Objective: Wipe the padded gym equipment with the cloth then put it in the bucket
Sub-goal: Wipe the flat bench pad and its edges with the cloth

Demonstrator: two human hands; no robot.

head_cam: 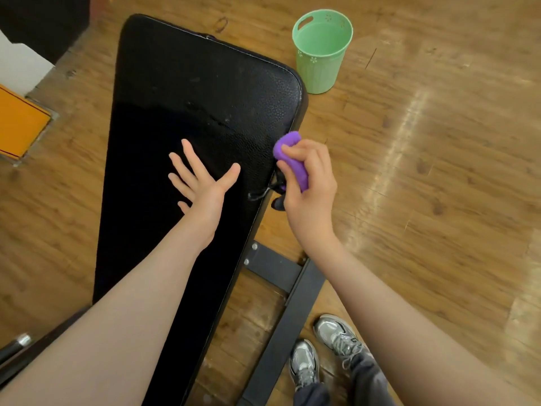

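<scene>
Your left hand (202,183) lies flat with fingers spread and straight, forearm reaching in from the lower left. Your right hand (310,183) is raised past the right edge of the surface, fingers and thumb curled in a tight grip, wrist bent inward.

My left hand (202,183) lay flat, fingers spread, on long black padded leather bench (187,112). My right hand (307,183) gripped bunched purple cloth (292,159) just off bench's right edge. Round green plastic bucket (322,51) stood upright on glossy wooden plank floor (439,171) beyond bench's far corner. Black metal frame bar (287,323) beside my grey laced sneakers (319,353).
</scene>
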